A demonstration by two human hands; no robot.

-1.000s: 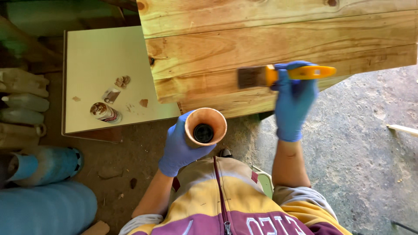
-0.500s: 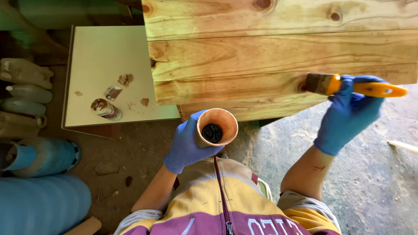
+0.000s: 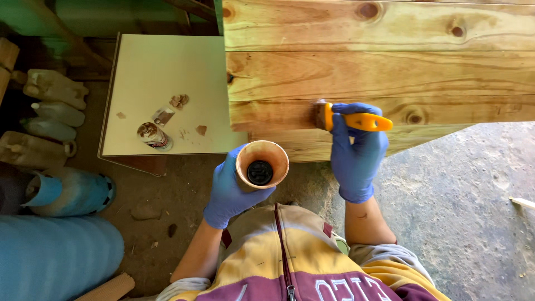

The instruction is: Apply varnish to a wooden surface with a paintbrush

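My left hand (image 3: 225, 192), in a blue glove, holds an orange cup (image 3: 262, 164) with dark liquid at its bottom, just below the near edge of the wooden planks (image 3: 390, 72). Gloved in blue too, my right hand (image 3: 356, 150) grips a paintbrush with an orange handle (image 3: 362, 121). Its bristles (image 3: 319, 115) press on the third plank, whose surface looks wet and glossy. The planks show several dark knots.
A pale square tabletop (image 3: 161, 83) to the left carries a small stained bottle (image 3: 153, 136) and bits of debris. Dirty plastic jugs (image 3: 50, 106) and a blue cylinder (image 3: 67, 192) stand at the far left. The floor at right is grey concrete (image 3: 479, 206).
My right hand swept the brush right along the plank, then back left to its middle. The left hand with the cup has barely moved.
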